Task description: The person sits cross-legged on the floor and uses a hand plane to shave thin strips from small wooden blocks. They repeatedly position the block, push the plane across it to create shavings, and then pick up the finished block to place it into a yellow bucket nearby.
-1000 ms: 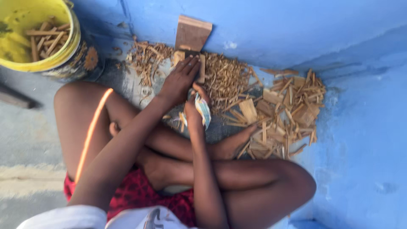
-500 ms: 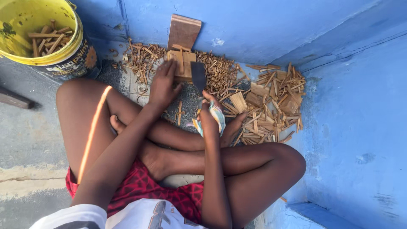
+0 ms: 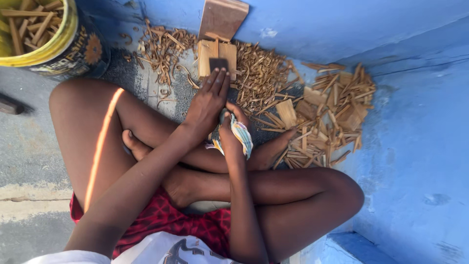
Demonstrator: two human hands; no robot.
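Observation:
I sit cross-legged on the floor facing a blue wall. A short light wooden block (image 3: 210, 53) stands in front of my legs, and a dark flat blade (image 3: 218, 63) rests on its top. My left hand (image 3: 207, 100) lies over the blade with its fingers stretched out flat, fingertips on the blade's back. Just behind it, my right hand (image 3: 228, 123) is closed around the tool's handle, which is wrapped in striped cloth (image 3: 243, 136). The part of the blade between the hands is hidden.
A brown wooden board (image 3: 222, 17) leans on the blue wall (image 3: 312, 24) behind the block. Thin wood splints (image 3: 259, 73) and wider offcuts (image 3: 332, 112) are heaped to the right, with curled shavings (image 3: 161, 46) on the left. A yellow bucket (image 3: 63, 39) of sticks stands far left.
The blade has moved from beside the block onto its top. My left hand has shifted from the block onto the blade's back. My right hand has stayed closed on the handle.

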